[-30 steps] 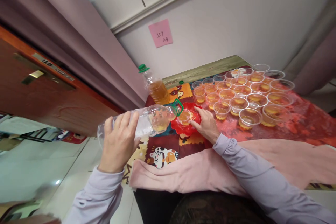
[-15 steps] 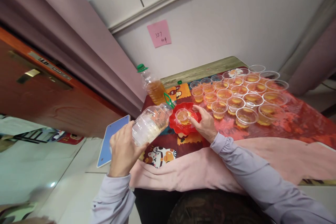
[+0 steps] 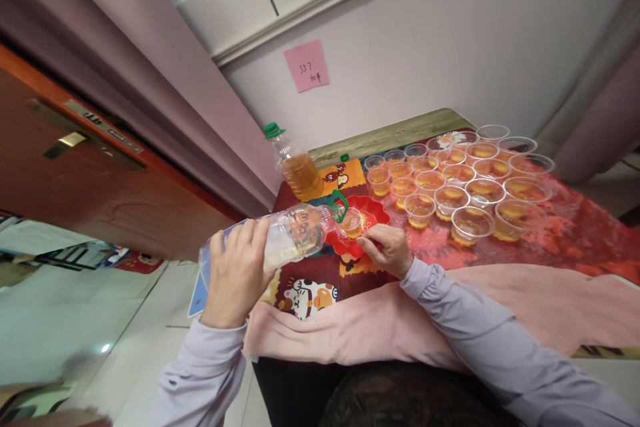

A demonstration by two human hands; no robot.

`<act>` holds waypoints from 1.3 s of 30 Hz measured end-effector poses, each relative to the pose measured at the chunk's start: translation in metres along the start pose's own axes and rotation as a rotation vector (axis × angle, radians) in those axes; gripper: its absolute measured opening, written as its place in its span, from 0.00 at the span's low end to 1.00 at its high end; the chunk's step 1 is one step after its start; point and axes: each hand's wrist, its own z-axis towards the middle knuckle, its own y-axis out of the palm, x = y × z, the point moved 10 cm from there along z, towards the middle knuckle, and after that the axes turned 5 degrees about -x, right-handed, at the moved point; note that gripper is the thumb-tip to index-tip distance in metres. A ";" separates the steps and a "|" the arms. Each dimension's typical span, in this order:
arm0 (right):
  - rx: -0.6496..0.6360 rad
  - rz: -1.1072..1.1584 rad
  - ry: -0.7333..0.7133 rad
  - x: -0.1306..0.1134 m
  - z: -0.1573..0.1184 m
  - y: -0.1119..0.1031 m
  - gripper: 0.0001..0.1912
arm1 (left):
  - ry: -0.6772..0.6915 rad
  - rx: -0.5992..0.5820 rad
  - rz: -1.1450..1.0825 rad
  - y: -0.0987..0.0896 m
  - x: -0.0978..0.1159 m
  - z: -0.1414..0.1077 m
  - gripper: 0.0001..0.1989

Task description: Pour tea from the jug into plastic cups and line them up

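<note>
My left hand (image 3: 237, 270) is wrapped around a clear plastic bottle (image 3: 295, 235) with a green carry loop. The bottle is tipped almost level, its neck at the left rim of a clear plastic cup (image 3: 352, 223). Amber liquid shows in that cup, which sits in a red scalloped dish (image 3: 375, 210). Closed fingers of my right hand (image 3: 387, 247) pinch at the cup's right side; their exact hold is partly hidden. To the right stand rows of similar cups (image 3: 420, 210) holding amber liquid.
A second bottle (image 3: 300, 173) of amber liquid with a green cap stands behind the dish. A loose green cap (image 3: 345, 157) lies near the wall. Pink cloth (image 3: 350, 327) covers the table's front edge. A wooden door (image 3: 100, 167) is at left.
My left hand has tipped the bottle closer to level, bringing its neck to the cup. The fingers of my right hand have drawn in from apart to closed beside the cup.
</note>
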 end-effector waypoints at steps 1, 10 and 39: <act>0.004 -0.006 0.013 0.002 0.000 0.000 0.22 | 0.018 -0.002 0.012 -0.003 0.000 0.002 0.38; 0.027 -0.012 0.047 0.004 -0.002 0.001 0.25 | 0.144 -0.015 0.096 -0.024 0.009 0.023 0.34; 0.050 -0.007 0.041 0.003 0.000 -0.004 0.23 | 0.166 0.104 -0.108 -0.050 -0.008 0.042 0.35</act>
